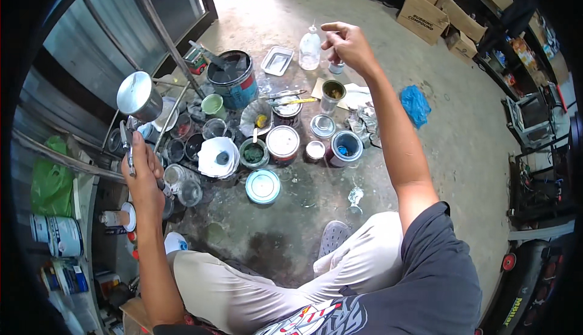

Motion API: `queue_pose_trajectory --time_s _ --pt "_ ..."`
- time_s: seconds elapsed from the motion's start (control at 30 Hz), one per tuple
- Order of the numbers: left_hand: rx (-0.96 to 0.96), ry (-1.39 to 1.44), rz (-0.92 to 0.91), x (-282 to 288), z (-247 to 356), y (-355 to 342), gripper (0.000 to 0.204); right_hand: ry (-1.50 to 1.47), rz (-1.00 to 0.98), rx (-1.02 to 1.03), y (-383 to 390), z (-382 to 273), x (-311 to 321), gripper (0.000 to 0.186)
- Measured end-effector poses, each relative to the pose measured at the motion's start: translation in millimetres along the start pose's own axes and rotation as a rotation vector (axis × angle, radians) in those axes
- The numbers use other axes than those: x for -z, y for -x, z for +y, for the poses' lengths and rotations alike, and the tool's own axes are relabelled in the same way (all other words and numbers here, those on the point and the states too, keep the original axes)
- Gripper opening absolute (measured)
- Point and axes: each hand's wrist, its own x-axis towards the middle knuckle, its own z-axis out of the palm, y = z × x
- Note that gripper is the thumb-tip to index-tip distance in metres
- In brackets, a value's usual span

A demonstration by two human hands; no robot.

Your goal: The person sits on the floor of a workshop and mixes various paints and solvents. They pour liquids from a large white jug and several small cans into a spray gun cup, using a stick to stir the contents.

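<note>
My left hand (144, 168) is closed round the handle of a spray gun (129, 146). A round silver metal cup (138, 95) sits on top of the gun. My right arm stretches far forward, and my right hand (349, 46) is over the far edge of the work area, fingers apart and partly bent. Right beside its fingertips stands a clear plastic bottle (310, 51) with a thin nozzle. Below the hand shows part of a small container (336, 68); its top is hidden, and I cannot tell whether the fingers touch it.
Paint cans and cups crowd the floor ahead: a large black-rimmed bucket (234, 89), a white-lidded can (282, 142), a can with blue paint (345, 148) and a pale blue lid (263, 186). A metal frame (164, 37) rises at left. Cardboard boxes (423, 16) stand far right.
</note>
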Motion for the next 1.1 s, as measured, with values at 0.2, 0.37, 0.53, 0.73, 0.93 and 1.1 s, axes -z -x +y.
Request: queue_pose_trajectory --time_s 0.2,0.37,0.53,0.73,0.93,1.1 --pt "0.013 -0.027 -0.036 -16 -9 0 0.047 0.365 0.142 0.097 -5 74 41 0.042" --pt "0.019 -0.018 -0.058 -16 -7 2 0.046 0.621 0.069 -0.264 10 155 36 0.092" --pt "0.033 -0.044 -0.015 -6 -5 10 0.044 0.710 -0.084 -0.374 21 215 -4 0.124" --pt "0.035 -0.085 0.063 8 -4 10 0.043 0.770 -0.085 -0.448 10 235 -20 0.109" --pt "0.058 -0.070 0.077 7 -9 2 0.042 0.690 0.051 -0.250 7 231 -7 0.102" --pt "0.056 -0.052 0.022 6 -14 -4 0.039 0.580 -0.022 -0.034 -6 170 9 0.093"
